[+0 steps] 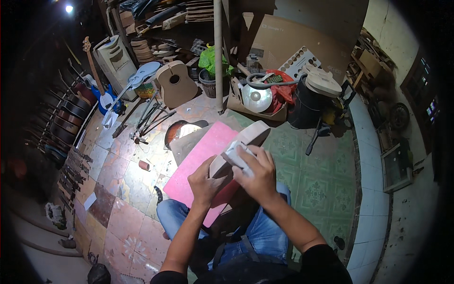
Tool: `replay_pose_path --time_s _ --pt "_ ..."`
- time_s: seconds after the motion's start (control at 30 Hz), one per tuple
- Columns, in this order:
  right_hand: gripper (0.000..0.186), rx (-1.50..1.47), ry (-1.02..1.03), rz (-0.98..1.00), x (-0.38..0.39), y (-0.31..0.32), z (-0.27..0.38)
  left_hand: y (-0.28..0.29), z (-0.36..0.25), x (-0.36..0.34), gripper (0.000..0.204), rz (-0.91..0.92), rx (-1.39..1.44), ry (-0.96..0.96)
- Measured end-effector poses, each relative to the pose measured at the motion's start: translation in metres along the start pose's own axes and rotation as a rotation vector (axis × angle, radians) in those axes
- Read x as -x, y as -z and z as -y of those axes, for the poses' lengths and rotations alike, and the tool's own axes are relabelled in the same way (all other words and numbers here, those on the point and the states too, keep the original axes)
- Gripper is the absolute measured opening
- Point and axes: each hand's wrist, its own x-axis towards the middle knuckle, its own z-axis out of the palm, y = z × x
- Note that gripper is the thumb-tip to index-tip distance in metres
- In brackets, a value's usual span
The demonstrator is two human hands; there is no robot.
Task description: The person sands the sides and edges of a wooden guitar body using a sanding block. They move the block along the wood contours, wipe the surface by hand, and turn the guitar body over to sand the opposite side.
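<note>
A thick pale wooden body piece with a curved edge stands tilted over my lap. My left hand is closed around its near end, the thumb along the wood. In my right hand is a small whitish block, apparently a sanding block, pressed against the edge of the wood. My fingers cover part of the block, so its working face is hidden. Beneath the wood, a flat pink board slants across my legs.
Past the pink board lies a sunburst guitar body. A small brown cylinder and metal clamps are on the tiles at left. Farther back stand an acoustic guitar body, a post, an open box and a black bin.
</note>
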Motion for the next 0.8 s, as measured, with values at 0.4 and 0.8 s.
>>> replay_pose_path --time_s 0.4,0.8 --pt "0.044 0.024 -0.264 -0.024 -0.028 -0.002 -0.048 0.001 0.006 -0.006 0.061 0.017 0.039 0.0" --pt "0.046 -0.002 -0.284 -0.041 -0.024 -0.009 -0.036 -0.002 0.0 -0.01 0.053 -0.005 -0.01 -0.049"
